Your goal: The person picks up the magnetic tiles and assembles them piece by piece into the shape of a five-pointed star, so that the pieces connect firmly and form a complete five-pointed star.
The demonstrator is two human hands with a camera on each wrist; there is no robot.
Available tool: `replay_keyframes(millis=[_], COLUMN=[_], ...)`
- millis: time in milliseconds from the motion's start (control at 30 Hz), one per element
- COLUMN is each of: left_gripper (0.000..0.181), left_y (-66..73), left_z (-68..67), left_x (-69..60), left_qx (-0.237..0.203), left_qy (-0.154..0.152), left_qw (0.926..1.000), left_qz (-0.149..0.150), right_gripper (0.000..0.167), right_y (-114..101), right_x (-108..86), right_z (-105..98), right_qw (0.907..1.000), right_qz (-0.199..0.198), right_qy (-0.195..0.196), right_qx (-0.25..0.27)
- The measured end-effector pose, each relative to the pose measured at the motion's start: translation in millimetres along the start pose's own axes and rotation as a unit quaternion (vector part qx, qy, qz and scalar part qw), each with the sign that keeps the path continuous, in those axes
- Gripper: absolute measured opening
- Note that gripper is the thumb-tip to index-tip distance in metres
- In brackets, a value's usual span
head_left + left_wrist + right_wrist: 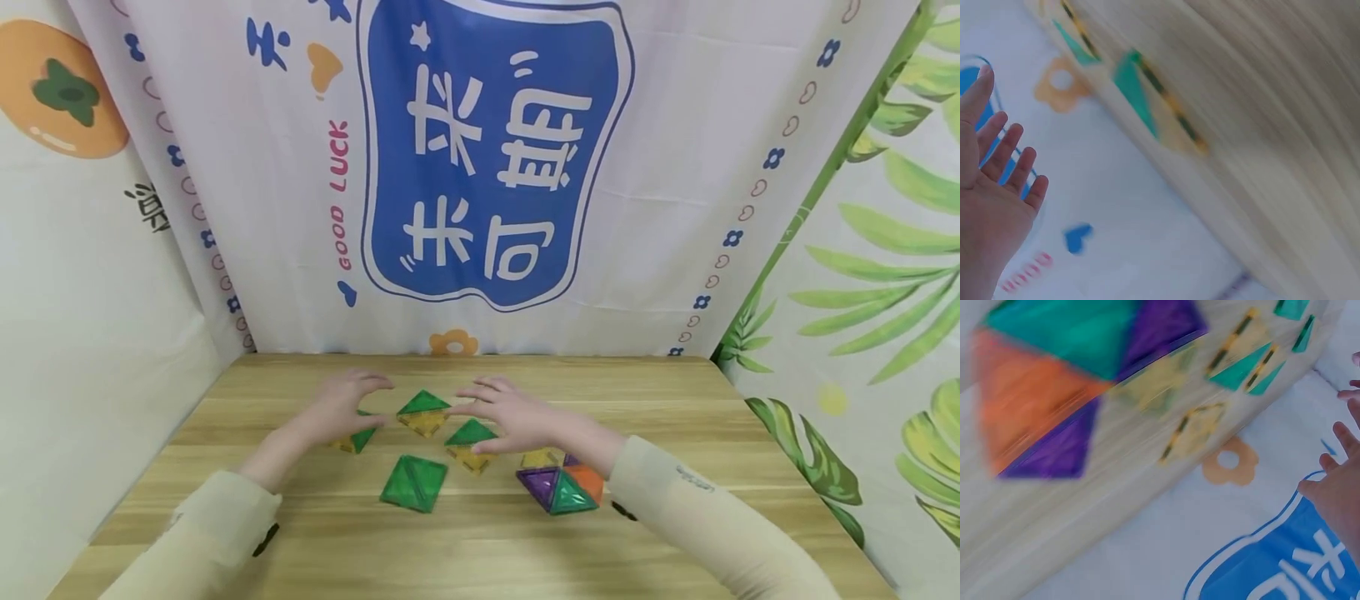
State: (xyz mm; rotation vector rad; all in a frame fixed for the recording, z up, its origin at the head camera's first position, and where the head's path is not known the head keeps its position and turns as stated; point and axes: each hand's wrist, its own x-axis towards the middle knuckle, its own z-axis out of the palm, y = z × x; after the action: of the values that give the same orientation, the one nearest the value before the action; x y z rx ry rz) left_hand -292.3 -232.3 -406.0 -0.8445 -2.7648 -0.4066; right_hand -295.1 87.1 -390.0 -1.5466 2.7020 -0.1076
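Observation:
Both hands hover over a wooden table with translucent tiles. My left hand (pixel 337 410), fingers spread and holding nothing, is above a green-and-yellow tile pair (pixel 362 439) that it partly hides. To its right lies another green-and-yellow pair (pixel 423 412). My right hand (pixel 517 418) reaches in with loose, parted fingers over a third such pair (pixel 469 433); its thumb overlaps it from this view, and contact cannot be made out. The right wrist view shows this hand (pixel 1341 487) empty too, and a yellow tile (pixel 1194 430) near the table's far edge.
Two green triangles form a square (pixel 415 483) nearer the front. By the right forearm sits a cluster of purple (pixel 538 483), teal (pixel 573 493), orange (pixel 587 482) and yellow (pixel 542 459) tiles. A printed cloth (pixel 300 317) hangs behind the wooden table (pixel 337 558).

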Motion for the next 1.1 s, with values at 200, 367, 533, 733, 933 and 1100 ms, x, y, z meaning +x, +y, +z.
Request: replay_keyframes(millis=[200, 367, 533, 733, 933, 1100], left_gripper=[0.056, 0.059, 0.063, 0.071, 0.078, 0.081], left_y=[50.3, 92.3, 124.2, 143.7, 151.4, 153.0], left_z=[10.6, 25.3, 48.1, 76.6, 94.2, 103.5], left_x=[12.3, 21.6, 30.7, 43.6, 59.6, 71.7], left_qx=[-0.025, -0.045, -0.057, -0.061, -0.079, -0.069], left_qy=[0.003, -0.009, -0.023, -0.07, -0.12, -0.155], left_qw=[0.9989, 0.9979, 0.997, 0.995, 0.989, 0.9845], left_qz=[0.04, 0.046, 0.048, 0.036, 0.036, 0.043], right_gripper=[0.062, 0.061, 0.058, 0.057, 0.064, 0.068], right_y=[22.0, 37.7, 49.8, 59.5, 73.4, 87.4], right_x=[-47.2, -81.5, -106.8, -122.3, -129.1, -137.2], right_z=[3.4, 8.9, 19.0, 33.2, 50.5, 61.8], right_qw=[0.9996, 0.9985, 0.9977, 0.997, 0.9946, 0.9892], right_qz=[0.0, 0.0, 0.01, 0.052, 0.068, 0.086], right_qy=[0.026, 0.054, 0.061, 0.028, 0.02, 0.026], right_qx=[0.015, 0.014, 0.027, 0.051, 0.076, 0.115])
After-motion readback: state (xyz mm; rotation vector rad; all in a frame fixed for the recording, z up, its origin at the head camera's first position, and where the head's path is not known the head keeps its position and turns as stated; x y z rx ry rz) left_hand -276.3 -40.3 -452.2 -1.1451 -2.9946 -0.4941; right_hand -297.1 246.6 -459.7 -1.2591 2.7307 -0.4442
